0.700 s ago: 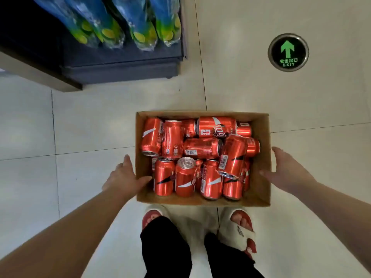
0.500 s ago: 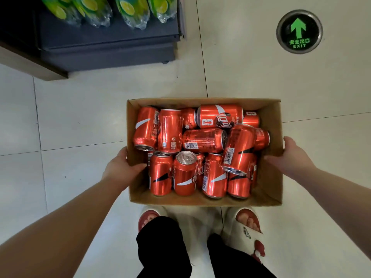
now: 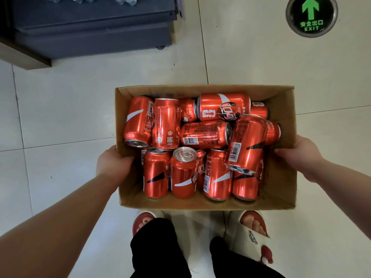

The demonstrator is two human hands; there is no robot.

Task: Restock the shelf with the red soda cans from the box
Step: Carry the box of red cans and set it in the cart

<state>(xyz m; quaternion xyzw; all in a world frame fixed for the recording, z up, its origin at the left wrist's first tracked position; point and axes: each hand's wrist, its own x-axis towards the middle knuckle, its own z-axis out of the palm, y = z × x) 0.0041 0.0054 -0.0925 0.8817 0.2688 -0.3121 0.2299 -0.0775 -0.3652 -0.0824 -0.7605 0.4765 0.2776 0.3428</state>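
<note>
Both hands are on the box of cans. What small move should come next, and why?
Probably raise the box toward the shelf. The left hand and right hand each grip a side wall, the cans all lie inside, and the shelf sits ahead to the left, so bringing the load nearer looks sensible before picking any out.

An open brown cardboard box [image 3: 200, 204] was between the left hand [image 3: 112, 163], gripping its left wall, and the right hand [image 3: 299, 151], gripping its right wall. Red metal soda cans [image 3: 202, 135] lay in it, upright ones nearest, others on their sides behind. A dark grey shelf unit [image 3: 90, 27] stood beyond-left, a round green floor sign [image 3: 311, 16] beyond-right.
</note>
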